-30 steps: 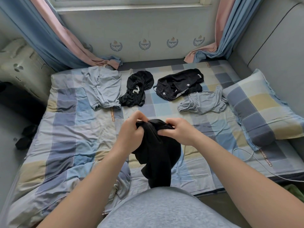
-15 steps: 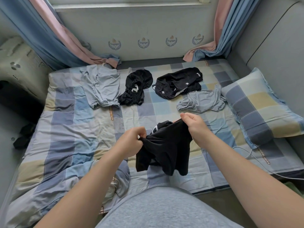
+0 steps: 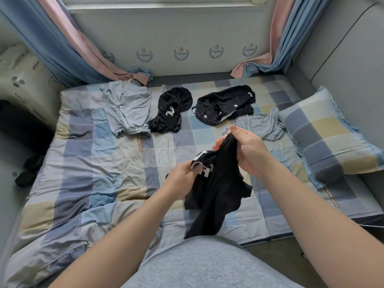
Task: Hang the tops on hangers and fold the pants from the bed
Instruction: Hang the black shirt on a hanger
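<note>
A black garment with white lettering point(image 3: 216, 190) hangs above the bed's near half, held by both hands. My left hand point(image 3: 182, 176) pinches its lower left edge by the white print. My right hand point(image 3: 247, 150) grips a bunched upper part, higher and to the right. Farther back on the checked bedsheet point(image 3: 99, 167) lie a light grey garment point(image 3: 126, 107), a crumpled black garment with a white logo point(image 3: 171, 110), a black garment with small white crosses point(image 3: 225, 104) and a crumpled grey garment point(image 3: 258, 125).
A checked pillow point(image 3: 330, 134) lies at the bed's right side against a grey padded wall. Blue and pink curtains point(image 3: 68, 44) hang at both back corners. Dark items point(image 3: 29, 171) lie on the floor to the left. A thin white cable point(image 3: 372, 225) runs off the right edge.
My right hand has risen and moved right, pulling the black garment up. My left hand has dropped lower, and white lettering on the garment now shows.
</note>
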